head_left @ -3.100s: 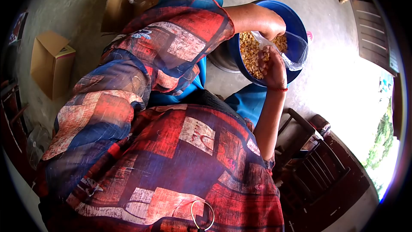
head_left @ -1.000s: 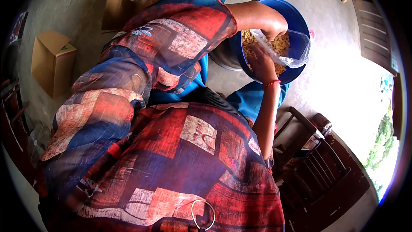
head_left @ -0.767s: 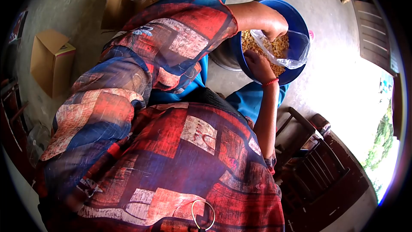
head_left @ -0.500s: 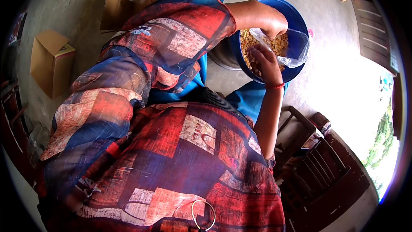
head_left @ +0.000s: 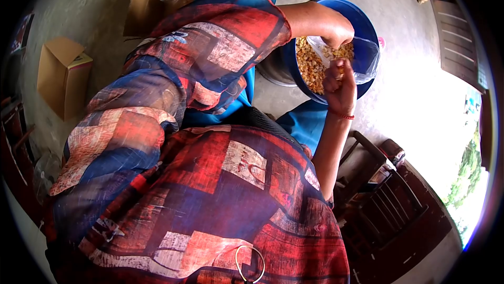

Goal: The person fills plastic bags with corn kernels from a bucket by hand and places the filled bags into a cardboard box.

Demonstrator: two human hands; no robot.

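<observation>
A blue bucket [head_left: 362, 17] holds a heap of yellow corn kernels [head_left: 311, 68]. My left hand [head_left: 337, 31] reaches over the bucket's far rim, its fingers closed on the edge of a clear plastic bag [head_left: 369, 58]. The bag hangs inside the bucket on the right, lying over part of the corn. My right hand [head_left: 341, 87], with a red band at the wrist, is just over the near rim. Its palm faces up and its fingers curl around a few kernels, partly hidden by the fingers.
An open cardboard box [head_left: 63, 76] stands on the floor at left, with another carton [head_left: 140, 3] holding clear plastic at the top. A dark wooden chair [head_left: 388, 200] is at lower right. Bright light enters through a doorway on the right.
My right hand has drawn back from the corn and turned palm up, its fingers now curled beside the bag. The left hand stays at the bag's edge.
</observation>
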